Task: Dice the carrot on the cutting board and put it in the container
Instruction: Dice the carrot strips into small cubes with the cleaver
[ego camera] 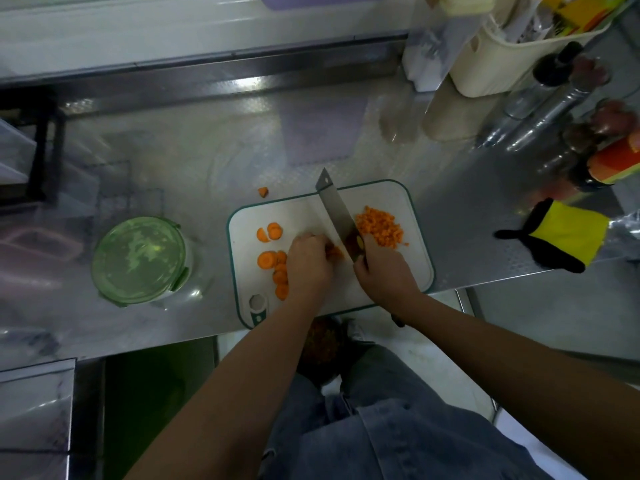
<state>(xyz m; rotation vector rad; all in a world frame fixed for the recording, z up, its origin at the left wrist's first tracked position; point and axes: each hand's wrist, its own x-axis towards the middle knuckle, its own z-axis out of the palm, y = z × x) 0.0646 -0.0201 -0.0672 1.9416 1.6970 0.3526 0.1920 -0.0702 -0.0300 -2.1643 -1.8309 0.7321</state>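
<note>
Right hand (382, 271), in the lower middle of the frame, is wrapped around the handle of a knife (337, 213). Its wide blade slants up and to the left across the cutting board (374, 197), with the tip reaching past the board's upper edge. Left hand (308, 261) sits just left of the blade, fingers curled down onto a few carrot pieces (334, 251) that lie between the two hands. Right of the blade, a heap of diced carrot (379, 225) lies on the upper right part of the board. Left of the left hand, round carrot slices (272, 261) lie in a loose column, with two more toward the board's upper left. One stray chunk (263, 192) lies on the table (207, 161) just above the board. The container (138, 259), round with a green lid on it, stands on the table well left of the board. A yellow and black glove (561, 237) lies at the right edge of the table.
</note>
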